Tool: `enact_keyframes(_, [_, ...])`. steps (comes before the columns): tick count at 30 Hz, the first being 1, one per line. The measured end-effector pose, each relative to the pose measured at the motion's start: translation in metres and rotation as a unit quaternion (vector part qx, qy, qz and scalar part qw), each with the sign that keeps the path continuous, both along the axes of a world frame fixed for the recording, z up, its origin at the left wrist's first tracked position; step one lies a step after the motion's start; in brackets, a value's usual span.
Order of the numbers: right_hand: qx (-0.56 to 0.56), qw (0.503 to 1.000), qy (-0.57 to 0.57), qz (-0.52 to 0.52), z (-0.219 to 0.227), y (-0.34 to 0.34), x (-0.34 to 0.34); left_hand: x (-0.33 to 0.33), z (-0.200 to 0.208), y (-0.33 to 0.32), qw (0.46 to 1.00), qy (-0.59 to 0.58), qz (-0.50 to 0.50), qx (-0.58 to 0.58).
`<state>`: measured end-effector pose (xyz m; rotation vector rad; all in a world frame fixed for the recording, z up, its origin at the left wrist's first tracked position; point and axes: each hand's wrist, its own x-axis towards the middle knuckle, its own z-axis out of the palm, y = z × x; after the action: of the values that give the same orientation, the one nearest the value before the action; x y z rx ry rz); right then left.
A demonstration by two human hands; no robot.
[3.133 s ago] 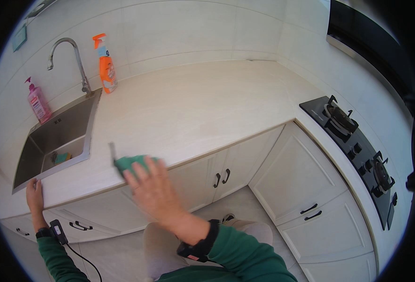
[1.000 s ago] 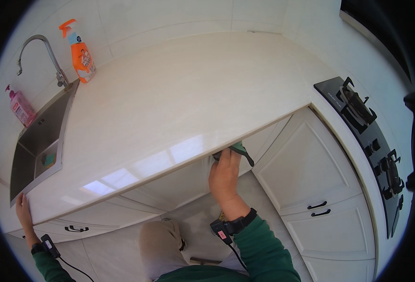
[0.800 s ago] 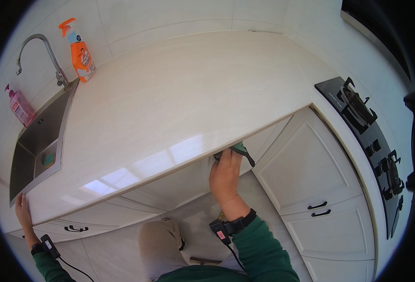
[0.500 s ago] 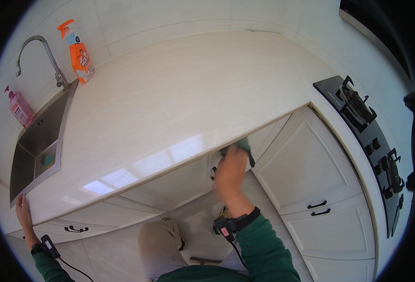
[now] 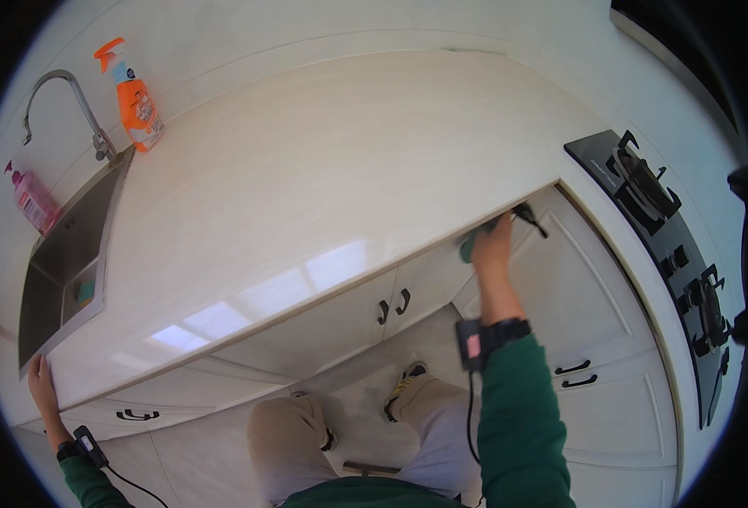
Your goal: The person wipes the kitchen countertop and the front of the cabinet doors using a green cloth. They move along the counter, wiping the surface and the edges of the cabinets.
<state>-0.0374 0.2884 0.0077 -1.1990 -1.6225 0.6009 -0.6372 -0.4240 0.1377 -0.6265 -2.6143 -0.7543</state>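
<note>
My right hand (image 5: 493,245) is closed around a green and black cloth (image 5: 470,243), below the countertop's front edge. The cloth's green part shows left of the fingers, and a dark end sticks out to their right, against the white cabinet door (image 5: 565,279). My fingers partly cover the cloth. At the far left, my left hand (image 5: 42,383) rests with its fingers stretched on the front edge of the white countertop (image 5: 306,161), beside the sink's (image 5: 94,317) near corner. Nothing shows in that hand.
An orange spray bottle (image 5: 139,114) stands by the tap (image 5: 86,102); a pink pump bottle (image 5: 35,203) is behind the sink. A green and yellow sponge (image 5: 84,291) lies in the sink. To the right is a black gas hob (image 5: 672,258). Black handles (image 5: 403,301) jut from the cabinets.
My right hand has moved right and farther away with the cloth, along the cabinet front from the inner corner to the right-hand door. My left hand stays in place.
</note>
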Motion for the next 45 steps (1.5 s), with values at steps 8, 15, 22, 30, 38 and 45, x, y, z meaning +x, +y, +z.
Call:
enact_keyframes(8, [0.01,1.0,0.008,0.014,-0.001,-0.054,-0.03,0.0,0.001,-0.003,1.0,0.01,0.0,0.001])
enact_keyframes(15, [-0.05,0.994,0.08,-0.047,-0.008,0.017,-0.004,0.002,0.001,0.0,1.0,0.017,0.002,-0.01])
enact_keyframes(22, [-0.257,0.961,0.1,0.002,-0.098,-0.054,-0.042,0.0,-0.001,-0.002,1.0,0.024,0.005,-0.003])
enact_keyframes(30, [-0.131,0.981,0.145,-0.01,-0.015,-0.021,-0.02,-0.002,0.001,-0.005,1.0,0.024,0.01,-0.017])
enact_keyframes(38, [-0.141,0.989,0.046,-0.014,-0.096,-0.026,-0.023,0.004,0.009,-0.009,0.999,0.009,0.025,-0.023])
enact_keyframes(45, [-0.376,0.907,0.19,0.0,-0.206,-0.049,-0.048,0.008,0.012,-0.011,0.998,0.018,0.039,-0.035])
